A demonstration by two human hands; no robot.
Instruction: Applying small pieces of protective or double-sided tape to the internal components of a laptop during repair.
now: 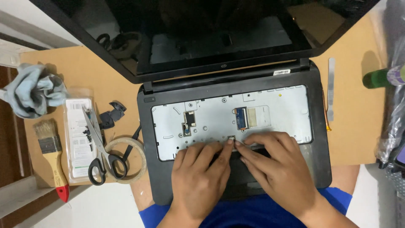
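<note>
An open black laptop (320,126) lies in front of me with its keyboard removed, so the bare metal tray (278,114) with cable connectors shows. My left hand (200,177) and my right hand (274,166) rest on the palm rest. Both index fingertips meet at a small connector (231,138) at the tray's lower edge. Neither hand holds a tool. The dark screen (202,33) leans back at the top.
On the brown board to the left lie scissors (99,156), a tape roll (137,162), a clear plastic package (78,135), a paintbrush (52,158), a grey cloth (33,90) and small black parts (112,114). A metal strip (331,88) and green bottle (377,78) are right.
</note>
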